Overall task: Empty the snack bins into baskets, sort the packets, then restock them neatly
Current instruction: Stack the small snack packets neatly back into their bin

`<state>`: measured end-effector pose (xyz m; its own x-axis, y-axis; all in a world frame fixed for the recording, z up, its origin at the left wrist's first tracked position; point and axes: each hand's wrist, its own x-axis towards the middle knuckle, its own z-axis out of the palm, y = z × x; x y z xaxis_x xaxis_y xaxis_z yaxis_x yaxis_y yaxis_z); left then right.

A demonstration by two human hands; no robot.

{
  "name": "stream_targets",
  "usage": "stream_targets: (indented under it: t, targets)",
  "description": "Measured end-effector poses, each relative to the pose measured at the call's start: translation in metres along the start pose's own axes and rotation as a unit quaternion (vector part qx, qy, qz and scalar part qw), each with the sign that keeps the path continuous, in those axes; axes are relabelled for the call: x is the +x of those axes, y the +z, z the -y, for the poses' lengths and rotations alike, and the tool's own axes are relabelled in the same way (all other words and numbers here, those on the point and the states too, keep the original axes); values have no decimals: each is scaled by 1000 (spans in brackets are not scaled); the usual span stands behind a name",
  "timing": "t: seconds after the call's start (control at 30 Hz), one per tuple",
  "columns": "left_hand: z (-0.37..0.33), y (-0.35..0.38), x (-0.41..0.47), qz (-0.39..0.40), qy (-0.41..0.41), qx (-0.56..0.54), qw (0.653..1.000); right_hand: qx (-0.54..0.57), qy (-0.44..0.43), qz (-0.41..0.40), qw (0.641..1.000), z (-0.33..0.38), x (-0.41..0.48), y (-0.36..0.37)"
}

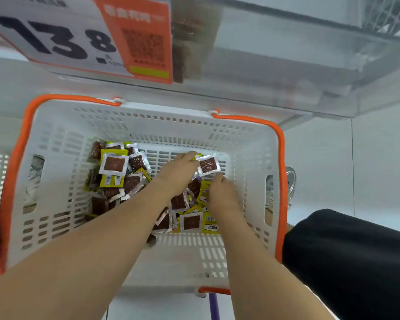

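One basket (134, 116): white, orange-handled, walls all round the grip, likely to keep emptied stock together
Left hand (178, 172): pinches one packet (208, 166), raised off the rest, probably for sorting
Right hand (219, 192): just below that grip, fingers (218, 179) curled downward; hold unclear
Packets (116, 167): two heaps, beneath the grip and left of it; too overlapped to count

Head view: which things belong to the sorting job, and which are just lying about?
Job: basket, loose packets, packet pinched by left hand, right hand among packets, clear bin above.
Lying about: price sign, purple bar below basket.
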<state>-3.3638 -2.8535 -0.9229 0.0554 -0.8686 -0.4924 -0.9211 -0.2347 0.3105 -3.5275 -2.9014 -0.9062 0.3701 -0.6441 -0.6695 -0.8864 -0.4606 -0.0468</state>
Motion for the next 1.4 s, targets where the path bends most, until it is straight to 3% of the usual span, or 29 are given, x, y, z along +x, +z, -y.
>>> stream_targets:
  t: [0.1,0.3,0.43,0.67,0.83,1.03,1.17,1.3,1.4]
  targets:
    - [3,6,-3,-26,1,-23,999,-50,-42,27,998,-5,-3,-1]
    - [4,15,-16,-59,-52,-244,967,-20,-73,109,991,-15,-12,-4]
    - [-2,15,-17,-36,-89,-260,961,-15,-70,176,982,-20,-20,-10]
    - [-12,19,-20,2,-123,-268,956,11,-71,85,994,-19,-38,11]
    - [-11,19,-24,15,-105,-245,964,51,-90,86,991,-24,-30,-1]
    - [17,1,-48,-106,-160,-273,943,162,-38,8,986,-13,-18,-48]
    - [26,-13,-68,-183,-160,-346,906,288,2,-48,957,-3,-20,-77]
    - [31,-31,-91,-213,-149,-410,874,511,-15,1,859,11,-37,-89]
    - [32,-39,-109,-200,-168,-458,849,571,-14,18,820,25,-51,-91]
